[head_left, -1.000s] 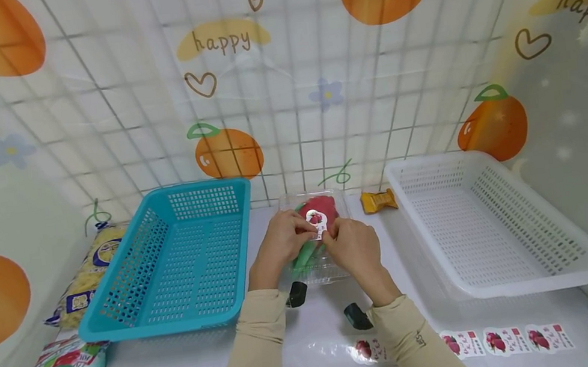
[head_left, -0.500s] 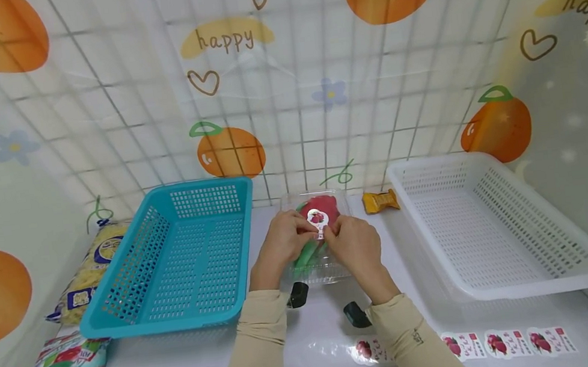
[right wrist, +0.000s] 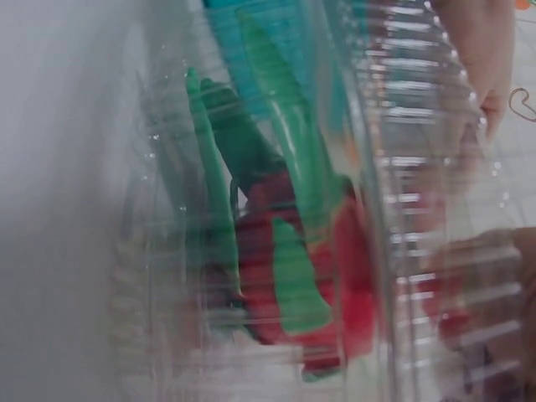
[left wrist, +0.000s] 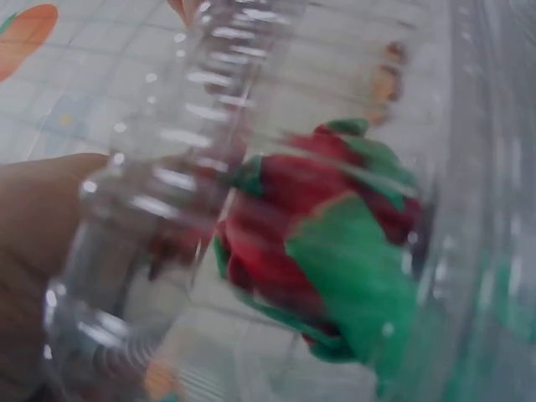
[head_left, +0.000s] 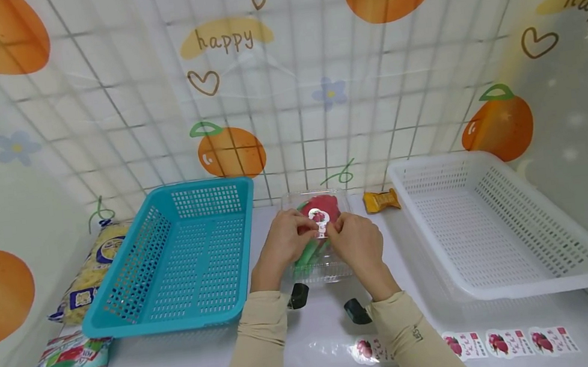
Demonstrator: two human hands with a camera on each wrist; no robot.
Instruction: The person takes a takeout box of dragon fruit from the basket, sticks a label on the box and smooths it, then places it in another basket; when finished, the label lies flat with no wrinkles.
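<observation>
We see both grips narrow on a dragon-fruit sticker (head_left: 320,218) over the clear clamshell box (head_left: 330,274): left hand (head_left: 287,242) pinches its left edge, right hand (head_left: 357,241) pinches its lower right. We can't tell whether the sticker touches the box. Red-and-green dragon fruit (left wrist: 322,243) is inside the box. Teal basket (head_left: 201,324) left of the box, white basket (head_left: 545,287) right of it, wrapped candy (head_left: 381,201) between box and white basket. Printed stickers (head_left: 500,344) lie nearer us, right of the box.
</observation>
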